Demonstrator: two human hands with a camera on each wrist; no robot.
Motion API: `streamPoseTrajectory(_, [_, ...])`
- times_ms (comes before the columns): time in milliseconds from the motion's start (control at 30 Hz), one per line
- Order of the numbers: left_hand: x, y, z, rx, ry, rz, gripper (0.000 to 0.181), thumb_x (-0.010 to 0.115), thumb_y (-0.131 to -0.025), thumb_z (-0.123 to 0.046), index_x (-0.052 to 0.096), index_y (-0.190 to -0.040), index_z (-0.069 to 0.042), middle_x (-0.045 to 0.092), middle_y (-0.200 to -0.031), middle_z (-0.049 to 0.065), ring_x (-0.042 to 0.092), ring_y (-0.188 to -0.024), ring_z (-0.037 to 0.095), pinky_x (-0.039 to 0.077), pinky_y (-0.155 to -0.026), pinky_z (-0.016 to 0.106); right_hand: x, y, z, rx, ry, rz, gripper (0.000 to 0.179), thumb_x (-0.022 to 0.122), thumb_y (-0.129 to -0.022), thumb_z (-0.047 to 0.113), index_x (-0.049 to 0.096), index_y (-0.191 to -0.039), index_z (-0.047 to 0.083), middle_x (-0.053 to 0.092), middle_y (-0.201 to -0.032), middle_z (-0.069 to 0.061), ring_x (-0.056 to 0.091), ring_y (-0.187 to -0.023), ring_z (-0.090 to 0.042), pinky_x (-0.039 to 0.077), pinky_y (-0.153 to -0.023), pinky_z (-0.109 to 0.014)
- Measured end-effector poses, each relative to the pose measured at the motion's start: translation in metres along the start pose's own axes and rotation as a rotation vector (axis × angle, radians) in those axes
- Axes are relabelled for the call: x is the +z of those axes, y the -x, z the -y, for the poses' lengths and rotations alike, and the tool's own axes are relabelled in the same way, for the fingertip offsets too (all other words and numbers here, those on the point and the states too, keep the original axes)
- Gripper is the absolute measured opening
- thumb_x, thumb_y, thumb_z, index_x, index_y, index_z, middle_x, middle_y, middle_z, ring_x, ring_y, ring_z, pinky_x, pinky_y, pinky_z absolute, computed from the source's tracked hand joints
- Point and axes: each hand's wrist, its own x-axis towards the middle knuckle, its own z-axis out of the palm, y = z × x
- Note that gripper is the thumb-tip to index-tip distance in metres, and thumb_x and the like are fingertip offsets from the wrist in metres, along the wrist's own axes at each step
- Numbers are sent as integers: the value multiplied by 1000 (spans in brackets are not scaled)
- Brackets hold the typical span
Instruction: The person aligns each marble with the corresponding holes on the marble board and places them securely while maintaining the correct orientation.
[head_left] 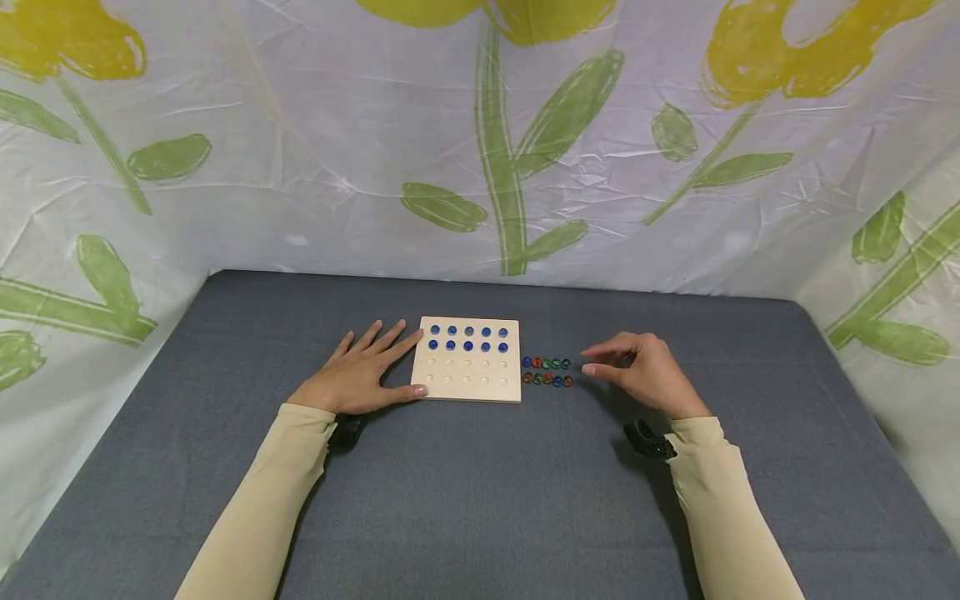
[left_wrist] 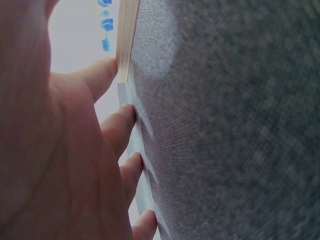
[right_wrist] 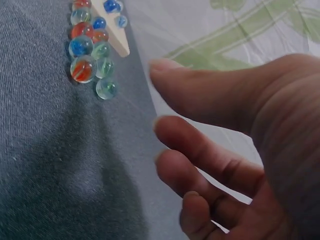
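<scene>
A pale wooden board [head_left: 457,392] lies flat on the table, with blue marbles [head_left: 468,345] filling its two far rows of holes. The two near rows show bare hollows. My left hand [head_left: 356,375] lies spread on the cloth at the board's left side, index finger and thumb touching its edge. Right of the board, two short rows of loose marbles [head_left: 557,364] rest on the cloth, in green, blue and orange-red. Just beyond their right end hovers my right hand [head_left: 648,371]. In the right wrist view, thumb and fingers are apart with nothing between them; a green marble [right_wrist: 106,89] lies nearby.
Dark grey cloth [head_left: 480,500] covers the table, whose far edge runs behind the board. White sheeting [head_left: 337,167] printed with yellow flowers and green leaves hangs at the back and sides. A black wrist device [head_left: 648,442] sits by the right cuff.
</scene>
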Motion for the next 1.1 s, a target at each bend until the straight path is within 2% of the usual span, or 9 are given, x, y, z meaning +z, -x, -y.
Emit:
streamPoseTrajectory(167, [0, 0, 1, -3, -1, 4, 96, 57, -91, -72, 19, -165, -24, 13, -169, 10, 3, -155, 39, 0, -120, 65, 5, -2, -3, -1, -52, 66, 20, 84, -85, 15, 82, -104, 8, 68, -83, -2, 59, -66, -20, 50, -57, -29])
streamPoseTrajectory(467, [0, 1, 0, 22, 15, -16, 96, 57, -90, -72, 22, -164, -23, 16, -169, 13, 6, -154, 42, 2, -119, 67, 13, -2, -3, 16, -69, 122, 19, 84, -86, 15, 82, -103, 6, 71, -87, -2, 55, -67, -19, 46, -55, -27])
streamPoseTrajectory(833, [0, -1, 1, 5, -9, 9, 95, 56, -91, -72, 18, -165, -25, 12, -169, 9, 3, -155, 39, 0, -120, 65, 19, -3, -6, 34, -68, 139, 17, 82, -86, 11, 82, -102, 7, 69, -84, -3, 52, -65, -19, 45, -54, -26])
streamPoseTrajectory(1100, [0, -1, 0, 1, -1, 3, 96, 56, -91, -73, 20, -165, -24, 14, -169, 10, 4, -155, 40, 1, -120, 65, 21, -4, -6, 25, -61, 134, 16, 83, -86, 10, 82, -101, 6, 70, -84, -2, 53, -65, -19, 45, -54, -26])
